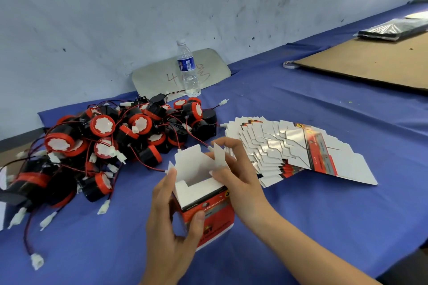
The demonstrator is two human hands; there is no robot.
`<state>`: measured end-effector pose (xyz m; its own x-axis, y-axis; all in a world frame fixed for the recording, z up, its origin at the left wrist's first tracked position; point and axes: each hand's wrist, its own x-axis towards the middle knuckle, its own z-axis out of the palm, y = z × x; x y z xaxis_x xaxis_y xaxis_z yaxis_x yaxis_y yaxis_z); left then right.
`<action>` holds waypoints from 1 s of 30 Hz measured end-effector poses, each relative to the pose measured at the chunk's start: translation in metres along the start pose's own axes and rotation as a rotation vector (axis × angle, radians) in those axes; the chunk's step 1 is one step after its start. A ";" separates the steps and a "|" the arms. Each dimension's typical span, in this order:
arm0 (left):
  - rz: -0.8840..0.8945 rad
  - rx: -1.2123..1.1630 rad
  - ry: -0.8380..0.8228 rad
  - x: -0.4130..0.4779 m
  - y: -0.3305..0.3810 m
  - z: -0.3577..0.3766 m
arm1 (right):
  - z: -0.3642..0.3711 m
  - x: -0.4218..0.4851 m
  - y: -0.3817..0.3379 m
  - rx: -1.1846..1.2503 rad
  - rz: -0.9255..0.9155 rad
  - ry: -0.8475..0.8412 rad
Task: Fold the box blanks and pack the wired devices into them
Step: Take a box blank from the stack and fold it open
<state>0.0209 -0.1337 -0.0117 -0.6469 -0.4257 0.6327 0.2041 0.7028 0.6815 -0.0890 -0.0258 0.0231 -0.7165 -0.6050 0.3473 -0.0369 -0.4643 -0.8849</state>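
Cardboard box (203, 203) half-formed, top flaps open, held above the counter (301, 227) between both your hands.
Head view: your left hand (172, 227) pinches its red front wall, your right hand (236, 176) pinches a side flap; squeeze harder and the walls may buckle. Wired devices (111, 139) lie heaped just beyond, box blanks (296, 152) fanned right.

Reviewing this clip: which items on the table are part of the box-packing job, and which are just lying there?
Part of the job:
box, held by left hand and right hand
flat box blanks
pile of wired devices

Just lying about:
water bottle
cardboard sheet
tape roll
grey panel
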 end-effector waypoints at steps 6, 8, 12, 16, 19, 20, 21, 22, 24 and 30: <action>0.067 -0.032 0.053 0.005 -0.002 -0.003 | 0.005 -0.002 0.003 -0.160 -0.098 0.100; 0.065 -0.066 0.059 0.004 -0.002 -0.003 | 0.006 -0.002 0.004 -0.158 -0.095 0.098; 0.033 -0.065 0.047 0.000 -0.004 -0.002 | 0.007 -0.003 0.003 -0.133 -0.060 0.078; 0.003 0.000 0.037 0.002 -0.001 0.000 | 0.004 -0.001 0.004 -0.112 0.001 0.050; 0.052 0.026 0.036 0.004 0.002 -0.001 | 0.003 -0.001 0.003 -0.093 0.019 0.023; 0.058 0.015 0.036 0.005 0.003 -0.002 | 0.003 -0.001 0.002 -0.090 0.019 0.008; 0.064 0.008 0.035 0.005 0.004 -0.002 | 0.002 0.000 0.002 -0.085 0.018 -0.012; 0.078 0.018 0.032 0.006 0.004 -0.003 | 0.002 0.000 0.001 -0.076 0.014 -0.037; 0.120 0.081 0.022 0.007 0.004 -0.003 | 0.002 0.000 0.000 -0.062 -0.013 -0.084; 0.182 0.083 0.001 0.009 0.005 -0.002 | 0.001 0.000 -0.001 -0.037 -0.071 -0.117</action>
<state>0.0179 -0.1355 -0.0019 -0.6042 -0.2881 0.7430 0.2562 0.8126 0.5234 -0.0880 -0.0258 0.0247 -0.6253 -0.6436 0.4414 -0.1119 -0.4857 -0.8669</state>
